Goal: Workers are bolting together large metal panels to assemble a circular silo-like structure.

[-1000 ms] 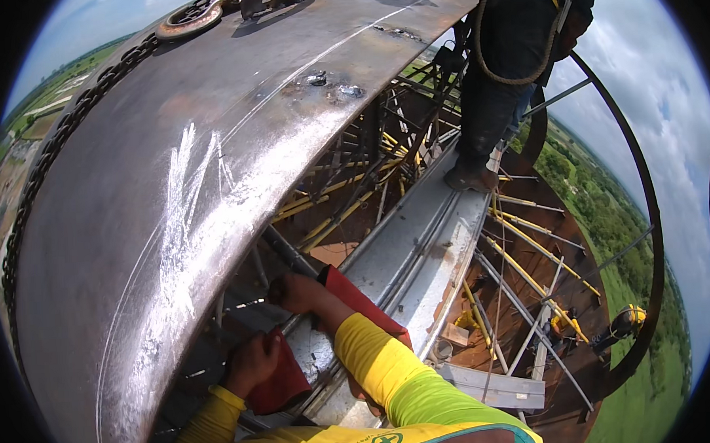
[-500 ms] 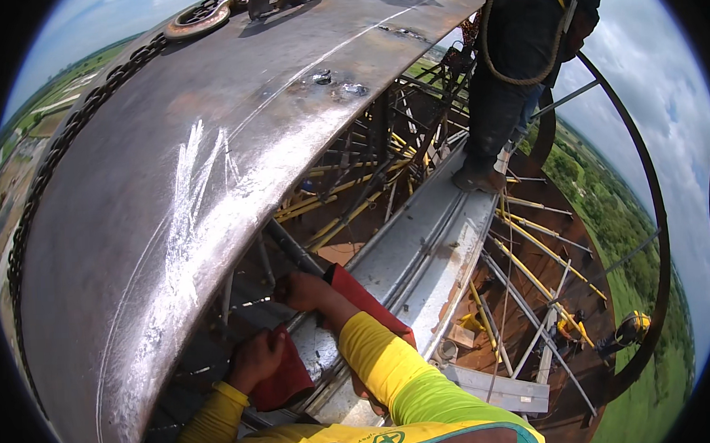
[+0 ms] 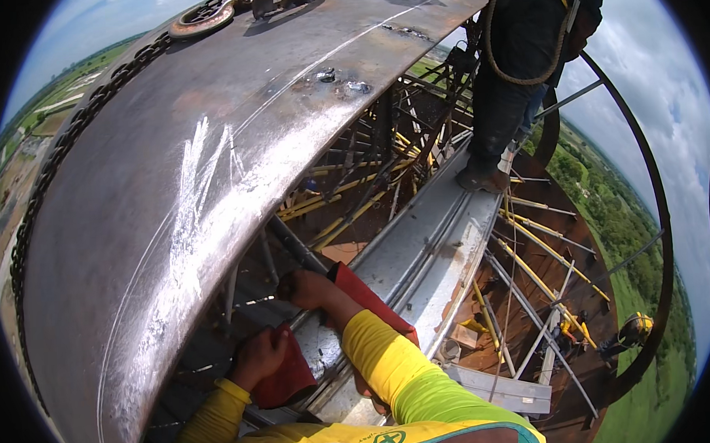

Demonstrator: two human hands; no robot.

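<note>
My left hand [image 3: 258, 357] is closed below the edge of a big curved steel plate [image 3: 130, 152]. A red cuff-like piece of cloth or leather [image 3: 286, 375] lies against its fingers. Farther ahead, my right hand [image 3: 306, 290] is curled into a fist close to a dark steel pipe [image 3: 299, 246]. Another red piece [image 3: 374, 298] shows beyond my right wrist, partly behind the forearm. What either hand grips is hidden in shadow and by the fingers. Both forearms wear yellow sleeves. White scuffs and chalk lines mark the plate.
A metal plank walkway [image 3: 419, 242] runs ahead, where another person [image 3: 507, 80] stands with a rope. Chain and a hook [image 3: 202, 19] lie on the plate. Far below are yellow and grey scaffold tubes [image 3: 532, 281], a rusty floor and a worker [image 3: 633, 332]. A curved rail [image 3: 662, 208] rises right.
The view has shifted slightly, so the scene sits a little farther right and some parts lower. Both hands keep nearly the same pose and place.
</note>
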